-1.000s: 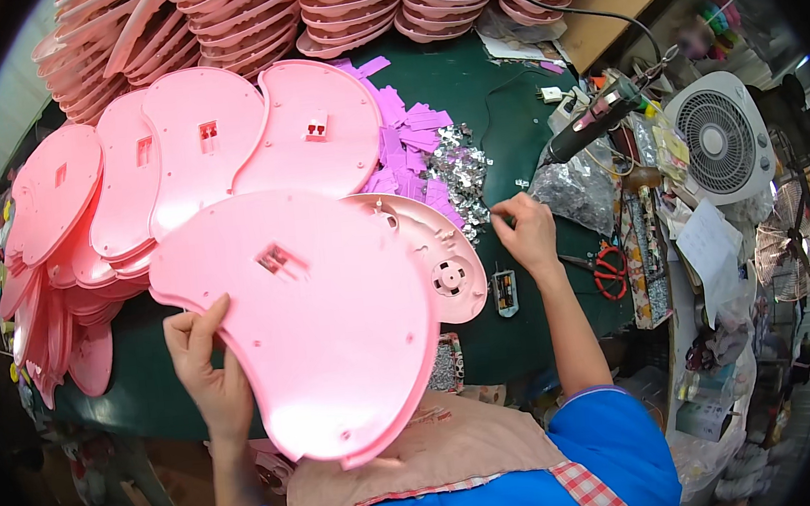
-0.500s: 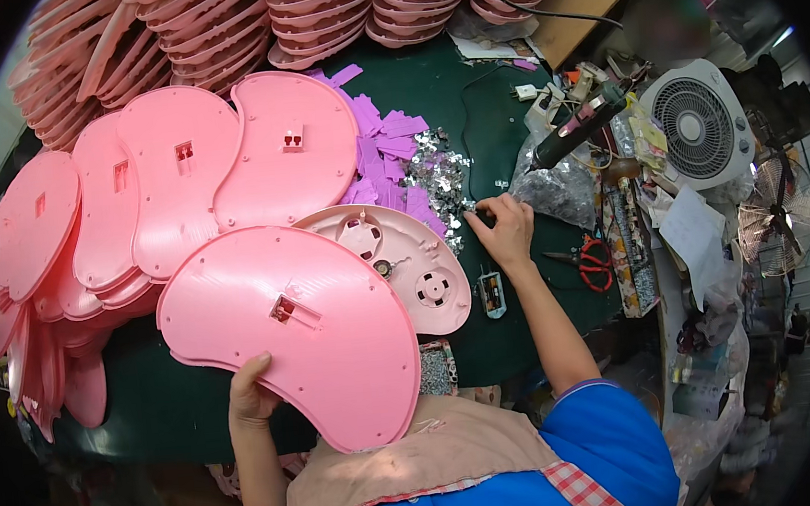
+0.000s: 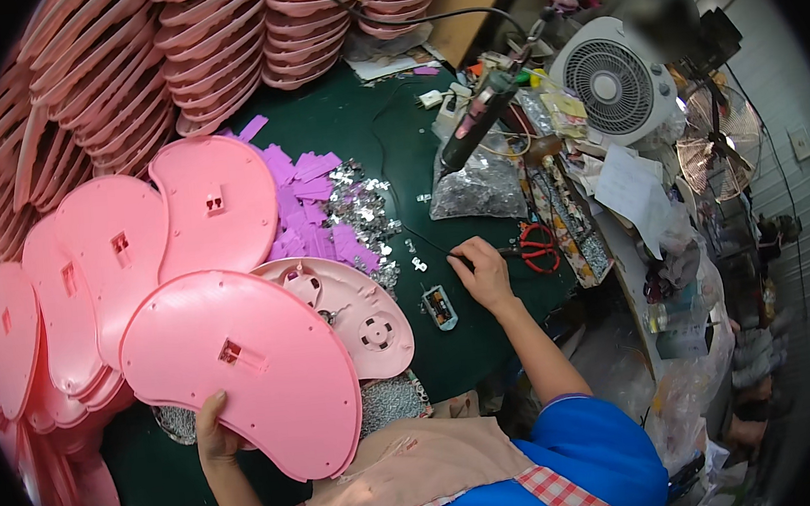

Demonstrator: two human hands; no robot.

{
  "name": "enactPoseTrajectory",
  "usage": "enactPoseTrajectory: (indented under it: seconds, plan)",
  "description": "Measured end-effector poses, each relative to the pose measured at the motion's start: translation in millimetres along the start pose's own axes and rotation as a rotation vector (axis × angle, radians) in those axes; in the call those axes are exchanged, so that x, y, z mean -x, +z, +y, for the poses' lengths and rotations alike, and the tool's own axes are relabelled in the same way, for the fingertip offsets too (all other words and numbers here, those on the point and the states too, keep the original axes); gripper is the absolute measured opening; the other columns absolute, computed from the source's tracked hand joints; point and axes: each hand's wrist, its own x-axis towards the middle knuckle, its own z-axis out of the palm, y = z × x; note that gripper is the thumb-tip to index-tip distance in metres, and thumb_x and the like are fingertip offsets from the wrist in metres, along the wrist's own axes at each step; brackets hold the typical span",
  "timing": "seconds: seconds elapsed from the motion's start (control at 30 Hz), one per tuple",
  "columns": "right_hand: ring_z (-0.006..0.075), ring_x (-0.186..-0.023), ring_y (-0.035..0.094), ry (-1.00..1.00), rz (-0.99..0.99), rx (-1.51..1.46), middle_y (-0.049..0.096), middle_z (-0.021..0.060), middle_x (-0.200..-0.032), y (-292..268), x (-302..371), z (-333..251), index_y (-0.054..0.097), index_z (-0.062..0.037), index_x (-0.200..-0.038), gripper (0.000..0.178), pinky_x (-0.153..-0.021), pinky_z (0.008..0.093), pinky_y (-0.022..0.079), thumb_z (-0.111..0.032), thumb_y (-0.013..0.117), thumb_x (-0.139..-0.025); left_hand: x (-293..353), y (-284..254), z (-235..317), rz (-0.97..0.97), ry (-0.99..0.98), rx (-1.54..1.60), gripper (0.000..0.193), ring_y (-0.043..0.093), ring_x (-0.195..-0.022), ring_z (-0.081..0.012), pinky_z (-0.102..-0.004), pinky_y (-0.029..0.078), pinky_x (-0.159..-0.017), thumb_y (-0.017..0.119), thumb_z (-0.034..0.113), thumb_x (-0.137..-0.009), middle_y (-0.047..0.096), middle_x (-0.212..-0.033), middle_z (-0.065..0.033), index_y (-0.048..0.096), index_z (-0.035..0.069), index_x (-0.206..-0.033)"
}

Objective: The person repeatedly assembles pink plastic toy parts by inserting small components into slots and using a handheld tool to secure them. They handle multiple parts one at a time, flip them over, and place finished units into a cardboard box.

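A pink curved plastic panel (image 3: 252, 372) leans toward me, its lower edge gripped by my left hand (image 3: 214, 432). A small rectangular opening shows near its middle. Partly behind it lies a paler pink shell (image 3: 363, 329) with moulded round fittings. My right hand (image 3: 482, 273) is low over the green table, fingers bent together where a thin black cord (image 3: 423, 238) ends; what they pinch is hidden. Beside it are a small light-blue case (image 3: 440, 309) with battery-like parts and a few loose metal pieces (image 3: 419, 264). Red-handled pliers or scissors (image 3: 540, 249) lie just right of this hand.
Purple strips (image 3: 303, 190) and a heap of shiny metal pieces (image 3: 358, 209) lie beyond the shell. Pink panels (image 3: 213, 207) overlap at left; tall stacks (image 3: 210, 58) stand behind. An upright dark power tool (image 3: 478, 121), a plastic bag (image 3: 477, 192) and a fan (image 3: 605, 86) are at right.
The whole view has shifted, so the scene sits further left and lower. My right hand has moved from beside the metal heap toward the red-handled tool. My left hand still holds the panel.
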Motion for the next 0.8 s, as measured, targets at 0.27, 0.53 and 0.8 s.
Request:
enactPoseTrajectory:
  seconds: [0.27, 0.53, 0.8]
  plan:
    - [0.0073, -0.049, 0.043, 0.715, 0.798, -0.922, 0.058, -0.0009, -0.069, -119.3, -74.1, 172.2, 0.063, -0.0063, -0.087, 0.024, -0.045, 0.0247, 0.033, -0.024, 0.066, -0.102, 0.1, 0.6, 8.0, -0.043, 0.008, -0.066, 0.061, 0.062, -0.124, -0.0345, -0.0483, 0.052, -0.106, 0.064, 0.023, -0.091, 0.060, -0.136, -0.0205, 0.047, -0.006, -0.143]
    - [0.0097, -0.050, 0.047, 0.836, 0.681, -0.904, 0.060, 0.0013, -0.071, -160.1, -66.8, 203.6, 0.064, -0.0040, -0.089, 0.022, -0.046, 0.0262, 0.038, -0.023, 0.067, -0.100, 4.9, 13.0, 9.5, -0.048, 0.034, -0.049, 0.059, 0.062, -0.124, -0.0338, -0.0480, 0.051, -0.107, 0.063, 0.022, -0.092, 0.061, -0.134, -0.0199, 0.049, -0.006, -0.142]
    - [0.0111, -0.049, 0.051, 0.852, 0.624, -0.669, 0.060, 0.0023, -0.071, -130.6, -71.2, 195.6, 0.060, -0.0066, -0.089, 0.024, -0.042, 0.0271, 0.040, -0.027, 0.062, -0.101, 4.8, 6.7, 9.2, -0.032, 0.033, -0.095, 0.062, 0.061, -0.125, -0.0347, -0.0481, 0.050, -0.108, 0.064, 0.024, -0.092, 0.061, -0.136, -0.0206, 0.047, -0.007, -0.143]
